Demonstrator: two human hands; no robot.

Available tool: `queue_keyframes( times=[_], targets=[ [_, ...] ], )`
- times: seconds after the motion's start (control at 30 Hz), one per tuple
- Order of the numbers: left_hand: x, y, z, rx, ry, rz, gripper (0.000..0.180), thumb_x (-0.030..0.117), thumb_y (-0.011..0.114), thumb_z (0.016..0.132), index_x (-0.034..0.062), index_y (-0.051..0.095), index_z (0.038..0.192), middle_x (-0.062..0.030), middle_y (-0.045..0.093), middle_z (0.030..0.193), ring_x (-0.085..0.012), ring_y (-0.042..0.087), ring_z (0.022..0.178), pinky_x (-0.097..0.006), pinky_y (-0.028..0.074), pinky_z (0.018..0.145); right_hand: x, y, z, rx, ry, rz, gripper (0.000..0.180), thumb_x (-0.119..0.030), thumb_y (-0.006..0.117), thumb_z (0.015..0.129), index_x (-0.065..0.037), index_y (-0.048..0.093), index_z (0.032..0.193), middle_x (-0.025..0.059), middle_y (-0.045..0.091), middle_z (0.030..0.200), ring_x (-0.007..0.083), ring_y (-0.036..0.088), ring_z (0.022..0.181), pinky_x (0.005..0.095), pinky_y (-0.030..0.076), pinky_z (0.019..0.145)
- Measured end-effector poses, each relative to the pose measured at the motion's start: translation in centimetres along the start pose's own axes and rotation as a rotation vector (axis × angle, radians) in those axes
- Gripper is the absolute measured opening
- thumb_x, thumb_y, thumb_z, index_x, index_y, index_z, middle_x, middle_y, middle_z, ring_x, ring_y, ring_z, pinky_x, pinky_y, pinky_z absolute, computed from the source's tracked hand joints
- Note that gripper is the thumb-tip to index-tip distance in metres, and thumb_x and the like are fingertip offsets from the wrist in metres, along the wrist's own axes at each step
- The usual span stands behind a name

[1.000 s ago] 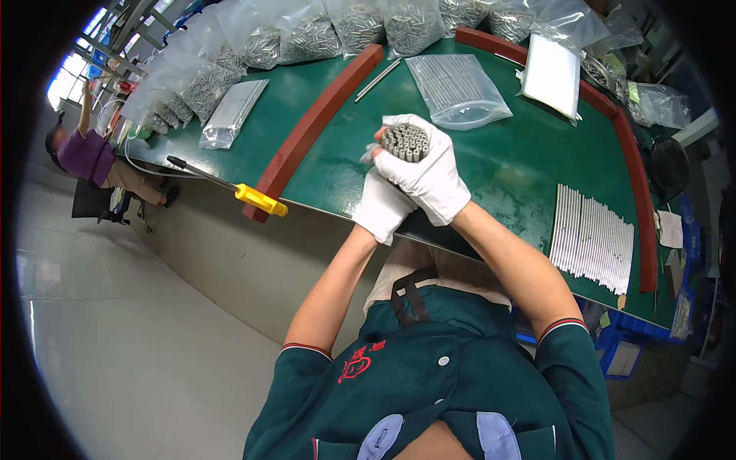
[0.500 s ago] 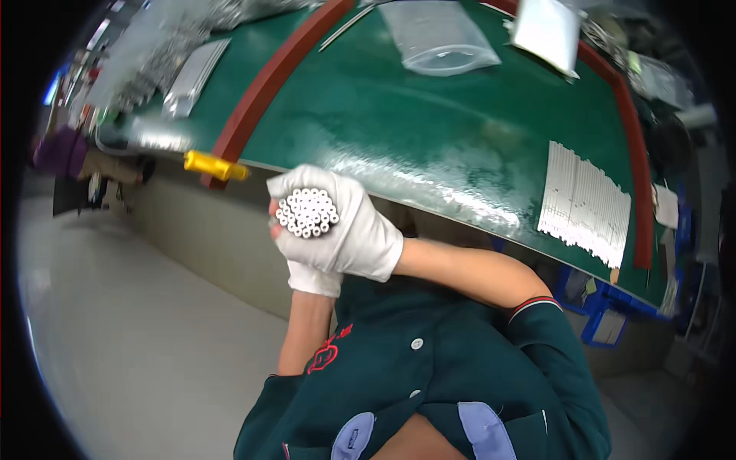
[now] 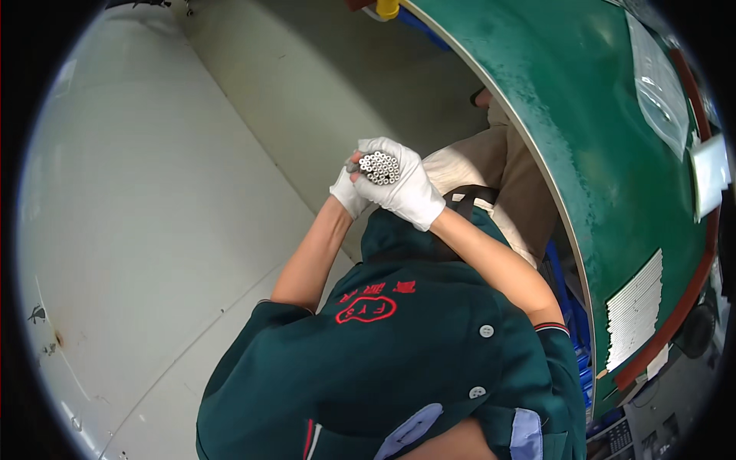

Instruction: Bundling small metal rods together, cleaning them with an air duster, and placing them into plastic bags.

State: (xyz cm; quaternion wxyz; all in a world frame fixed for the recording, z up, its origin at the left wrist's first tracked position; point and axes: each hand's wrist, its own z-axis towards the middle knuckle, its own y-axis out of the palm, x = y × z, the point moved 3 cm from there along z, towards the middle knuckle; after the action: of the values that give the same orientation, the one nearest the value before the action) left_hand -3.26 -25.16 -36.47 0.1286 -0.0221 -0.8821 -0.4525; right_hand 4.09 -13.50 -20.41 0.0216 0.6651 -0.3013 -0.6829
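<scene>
Centre frame, over the lap, we have a bundle of thin metal tubes (image 3: 379, 167) clenched end-on: right hand (image 3: 406, 188) wrapped tight around it, left hand (image 3: 349, 193) apparently cupping beneath. Stiff, slippery, likely to slide apart; grip mid-bundle. At right, the green table (image 3: 583, 153) edge crowds us; a clear bag (image 3: 659, 92) lies beyond.

Below me the pale grey floor (image 3: 153, 230) spreads wide and glossy, scuffed with a few dark marks near its left edge and crossed by a thin seam. To my right curves my green worktop (image 3: 583, 115), edged at the far side by a red-brown strip (image 3: 675, 322), with a beige panel (image 3: 322, 69) closing its front. Light falls evenly, brightest on the floor at upper left.
</scene>
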Motion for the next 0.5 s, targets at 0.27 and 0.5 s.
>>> queue_keyframes(
  times=[0.27, 0.5],
  targets=[
    [-2.1, -2.2, 0.5, 0.023, 0.036, -0.349, 0.040, 0.042, 0.046, 0.086, 0.0088, 0.054, 0.106, -0.0104, 0.058, 0.105, -0.0221, 0.055, 0.098, -0.036, 0.045, 0.089, 1.3, -0.3, -0.2, 0.017, 0.047, 0.048, 0.034, 0.000, 0.068, 0.069, 0.000, 0.055, 0.101, 0.0039, 0.062, 0.090, 0.0095, 0.059, 0.083, 0.0234, 0.049, 0.077],
    [-3.5, -6.3, 1.5, -0.276, 0.056, -0.946, 0.057, 0.052, 0.045, 0.080, 0.0097, 0.051, 0.118, -0.0150, 0.054, 0.119, -0.0241, 0.049, 0.114, -0.035, 0.038, 0.101, 1.6, -0.5, 0.9, -0.053, -0.056, -0.183, 0.053, -0.007, 0.074, 0.063, 0.000, 0.051, 0.110, 0.0102, 0.063, 0.099, 0.0192, 0.062, 0.093, 0.0295, 0.049, 0.082]
  ],
)
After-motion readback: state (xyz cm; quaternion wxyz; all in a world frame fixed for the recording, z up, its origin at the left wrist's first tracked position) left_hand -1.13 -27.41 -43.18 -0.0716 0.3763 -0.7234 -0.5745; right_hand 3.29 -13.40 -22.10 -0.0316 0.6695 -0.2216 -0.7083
